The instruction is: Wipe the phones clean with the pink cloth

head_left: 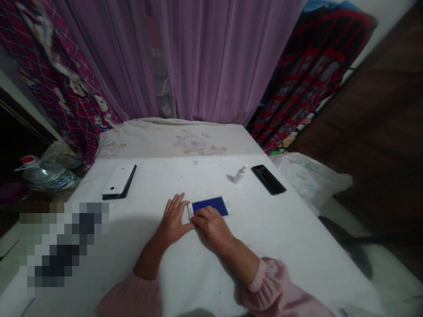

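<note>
A white smartphone [210, 206] with a lit blue screen lies flat on a white cloth-covered table [155, 185]. My right hand [211, 226] lies over the phone's near edge, with its fingers on the lower part of the screen. My left hand [173, 219] sits just left of the phone, its spread fingers pointing away from me and its side against the phone's left end. The tip of my left thumb nearly meets my right hand. Part of the phone is hidden under my right fingers.
A white phone [118, 179] lies on a dark case at the far left of the table. To the right stand a small white spray bottle [240, 175] and a black smartphone [268, 179]. A pale floral pillow [178, 138] and purple curtain [211, 57] lie beyond.
</note>
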`<state>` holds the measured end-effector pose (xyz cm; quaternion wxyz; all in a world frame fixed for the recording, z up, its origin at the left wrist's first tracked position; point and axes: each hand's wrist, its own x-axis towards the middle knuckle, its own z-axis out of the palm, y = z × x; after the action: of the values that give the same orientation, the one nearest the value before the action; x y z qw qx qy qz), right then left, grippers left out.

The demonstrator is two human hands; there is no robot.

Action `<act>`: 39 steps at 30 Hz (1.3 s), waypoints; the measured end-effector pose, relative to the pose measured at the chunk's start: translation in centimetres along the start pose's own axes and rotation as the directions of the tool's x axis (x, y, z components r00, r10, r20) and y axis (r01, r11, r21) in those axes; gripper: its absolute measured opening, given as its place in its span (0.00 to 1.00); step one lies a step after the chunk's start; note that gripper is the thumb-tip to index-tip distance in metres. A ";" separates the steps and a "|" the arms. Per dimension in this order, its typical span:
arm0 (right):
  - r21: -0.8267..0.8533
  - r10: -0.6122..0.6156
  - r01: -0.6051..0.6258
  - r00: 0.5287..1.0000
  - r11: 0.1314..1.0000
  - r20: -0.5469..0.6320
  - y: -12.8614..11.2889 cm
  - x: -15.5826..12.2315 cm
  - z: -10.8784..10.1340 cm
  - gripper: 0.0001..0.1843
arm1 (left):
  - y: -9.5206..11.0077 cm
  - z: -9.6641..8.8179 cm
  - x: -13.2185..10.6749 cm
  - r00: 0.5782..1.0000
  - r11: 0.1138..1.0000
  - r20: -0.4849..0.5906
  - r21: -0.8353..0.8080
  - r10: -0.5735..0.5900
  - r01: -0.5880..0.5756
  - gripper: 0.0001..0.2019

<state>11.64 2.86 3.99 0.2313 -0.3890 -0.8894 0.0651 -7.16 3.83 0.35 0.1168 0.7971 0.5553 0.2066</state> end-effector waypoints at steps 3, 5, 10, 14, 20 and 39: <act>-0.002 -0.009 0.009 1.000 1.000 0.024 0.1 0.0 -0.2 0.10 | -0.1 0.0 0.0 1.000 1.000 -0.011 0.001 0.007 -0.007 0.30; -0.007 0.018 -0.018 0.999 1.000 0.037 0.4 0.8 0.0 0.10 | -0.2 0.1 0.0 1.000 1.000 -0.005 -0.006 0.014 -0.014 0.30; -0.042 0.136 -0.135 0.990 0.990 0.038 1.4 3.7 0.8 0.10 | -0.4 0.1 0.1 1.000 1.000 0.016 -0.025 0.016 -0.016 0.32; -0.040 0.142 -0.140 0.989 0.989 0.045 1.3 3.6 1.0 0.11 | -0.3 0.1 0.1 1.000 1.000 0.020 -0.015 0.001 -0.001 0.34; 0.056 0.025 -0.025 1.000 0.998 0.000 0.4 0.1 0.7 0.10 | -0.6 0.2 0.0 0.999 0.999 0.009 -0.017 0.032 -0.032 0.33; 0.045 -0.013 0.018 0.993 0.999 -0.117 3.1 -3.7 -2.2 0.11 | -1.0 -0.6 0.2 0.985 0.996 0.156 0.036 0.070 -0.077 0.36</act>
<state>16.91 2.16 3.71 0.2921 -0.3797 -0.8757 0.0611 -8.20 4.35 0.50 0.1349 0.8329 0.5190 0.1368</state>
